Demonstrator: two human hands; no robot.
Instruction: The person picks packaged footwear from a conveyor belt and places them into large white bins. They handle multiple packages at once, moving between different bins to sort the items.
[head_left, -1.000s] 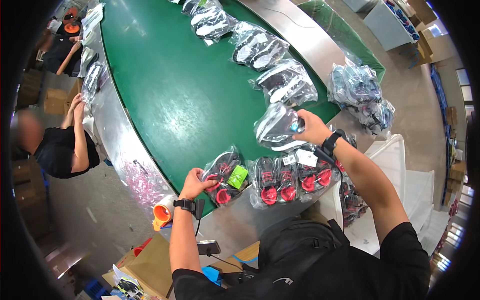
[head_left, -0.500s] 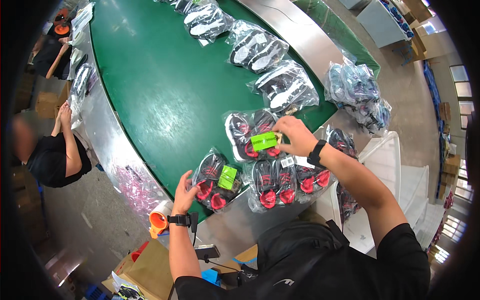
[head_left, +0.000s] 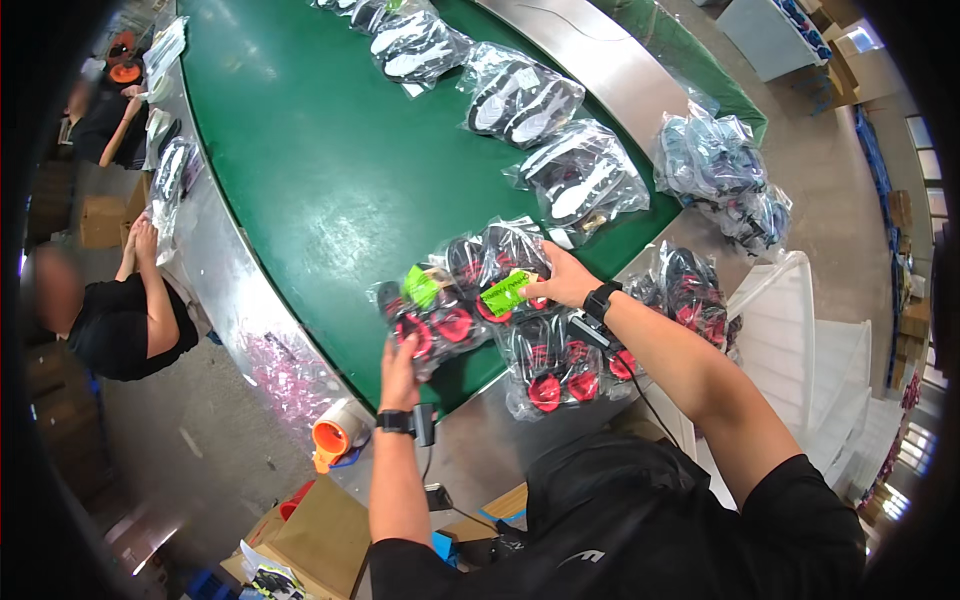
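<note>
Head view | left hand [head_left: 400, 357] fingers grip bagged shoes [head_left: 428, 310] | right hand [head_left: 562, 281] fingers rest on second bag [head_left: 497, 262], grip unclear

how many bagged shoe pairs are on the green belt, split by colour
Black and red pairs in clear bags: 2, one under the left hand at, one under the right hand at.
Black and white pairs in clear bags: 3 fully in view, at and; more are cut off at the top edge.
Total: 5
</note>
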